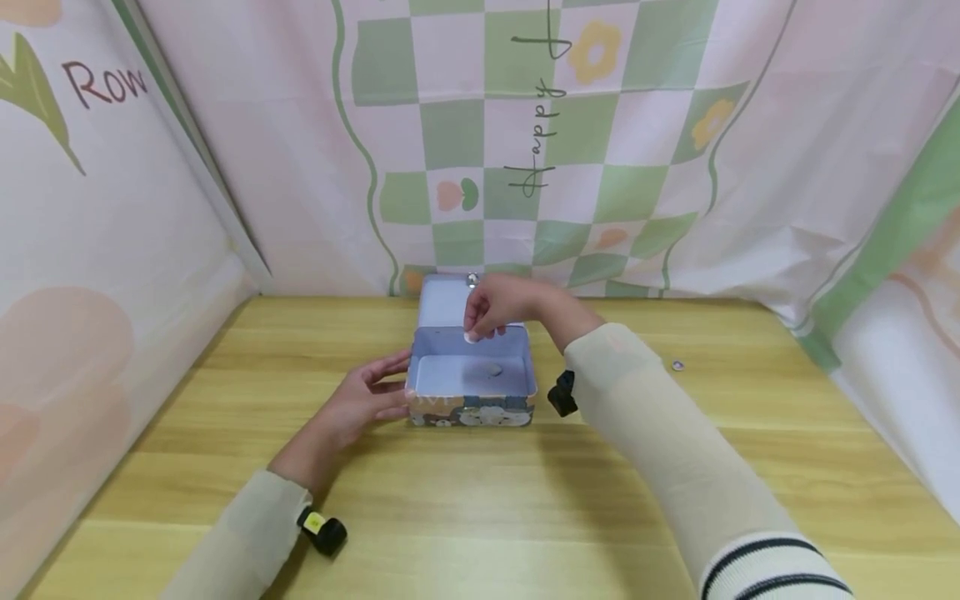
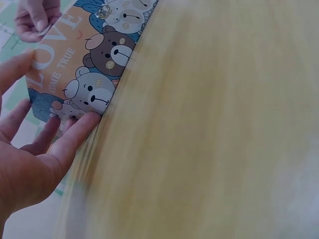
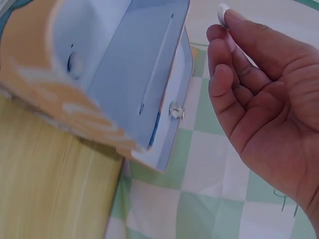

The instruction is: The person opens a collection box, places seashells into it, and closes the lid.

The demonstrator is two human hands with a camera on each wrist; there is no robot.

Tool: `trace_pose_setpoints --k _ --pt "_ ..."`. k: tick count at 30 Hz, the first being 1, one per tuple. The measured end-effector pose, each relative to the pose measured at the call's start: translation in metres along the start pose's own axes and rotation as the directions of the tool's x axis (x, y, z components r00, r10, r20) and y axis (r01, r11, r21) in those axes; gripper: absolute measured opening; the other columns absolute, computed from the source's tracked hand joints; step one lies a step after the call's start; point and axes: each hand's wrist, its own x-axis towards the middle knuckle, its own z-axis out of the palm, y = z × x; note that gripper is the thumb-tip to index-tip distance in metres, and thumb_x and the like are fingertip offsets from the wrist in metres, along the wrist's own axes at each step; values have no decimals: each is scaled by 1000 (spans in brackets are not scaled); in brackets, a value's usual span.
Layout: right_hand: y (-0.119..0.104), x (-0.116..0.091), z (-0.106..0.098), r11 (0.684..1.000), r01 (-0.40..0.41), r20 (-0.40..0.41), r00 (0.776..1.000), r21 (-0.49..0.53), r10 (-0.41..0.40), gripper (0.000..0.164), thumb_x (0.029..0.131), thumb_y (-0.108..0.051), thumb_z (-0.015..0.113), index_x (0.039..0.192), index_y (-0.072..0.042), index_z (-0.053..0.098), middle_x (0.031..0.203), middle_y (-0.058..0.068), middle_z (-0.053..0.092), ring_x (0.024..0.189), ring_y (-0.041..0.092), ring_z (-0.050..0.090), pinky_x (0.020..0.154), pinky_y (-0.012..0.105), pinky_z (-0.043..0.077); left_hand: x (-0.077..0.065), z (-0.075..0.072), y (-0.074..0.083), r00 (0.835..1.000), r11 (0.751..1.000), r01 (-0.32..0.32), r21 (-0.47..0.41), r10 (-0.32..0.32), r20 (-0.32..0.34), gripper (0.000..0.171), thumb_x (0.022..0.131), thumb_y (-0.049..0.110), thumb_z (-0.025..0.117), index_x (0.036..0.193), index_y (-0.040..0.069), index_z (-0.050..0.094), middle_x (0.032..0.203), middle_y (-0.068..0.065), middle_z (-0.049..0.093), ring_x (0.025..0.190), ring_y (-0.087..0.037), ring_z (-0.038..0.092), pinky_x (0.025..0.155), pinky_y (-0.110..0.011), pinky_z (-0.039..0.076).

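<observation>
A tin box with cartoon bears on its front stands on the table, its lid tipped back. My left hand touches the box's left side with spread, fairly straight fingers; the left wrist view shows a fingertip at the bottom front corner. Above the box's inside, my right hand pinches a small white disc between thumb and forefinger. On the box's floor lies a small grey oval piece.
A small purplish round piece lies on the wooden table, right of the box. Behind the table hangs a green-and-white checked cloth, close to the lid. A metal clasp sticks out from the lid.
</observation>
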Motion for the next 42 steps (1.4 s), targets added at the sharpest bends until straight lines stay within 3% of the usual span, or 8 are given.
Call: trace_pose_setpoints --k 8,16,20,26,29,36,42 --pt "-9 19 4 999 18 37 999 -40 -17 5 88 -13 73 90 -9 72 83 9 69 78 29 63 60 27 55 1 0 1 1000 1000 3 1 -3 -3 75 84 0 73 150 12 38 150 -13 37 129 -37 45 93 -40 55" --pt "-10 31 10 997 21 75 997 -71 -16 5 88 -12 73 91 -7 72 84 12 69 71 21 62 62 28 55 2 0 0 1000 1000 8 -2 -8 -8 75 84 -1 73 149 12 39 149 -13 38 126 -36 46 92 -39 55" --pt "-9 33 13 998 15 76 997 -54 -11 5 88 -10 72 91 -6 72 84 12 69 76 26 63 63 30 56 2 0 0 1000 1000 8 -10 -8 -4 75 84 -2 72 150 12 38 150 -13 37 128 -37 45 92 -40 55" --pt "-6 32 10 998 35 77 997 -55 -31 11 91 -8 69 100 -2 72 85 5 70 76 21 64 72 39 59 2 0 0 1000 1000 15 -6 -15 -4 75 84 -1 72 150 13 38 150 -12 37 129 -38 44 93 -40 55" --pt "-5 29 7 996 50 71 996 -69 -45 16 91 -8 68 105 0 71 88 4 70 76 17 63 69 35 59 2 1 0 1000 1000 16 -8 -16 -3 75 84 -1 72 150 13 38 150 -12 37 129 -39 43 93 -40 55" --pt "-8 16 3 992 98 46 994 -77 -94 12 90 -7 69 101 -4 72 90 3 69 79 18 63 76 44 59 1 1 1 1000 1000 12 -13 -12 6 76 84 -1 72 150 12 37 150 -13 36 130 -39 42 94 -40 54" --pt "-12 5 9 978 175 18 985 -114 -174 9 86 -5 71 94 -9 73 89 0 68 81 15 62 71 28 56 1 1 0 1000 1000 4 -4 -4 2 75 84 -1 72 150 12 38 150 -14 36 129 -39 43 93 -40 54"
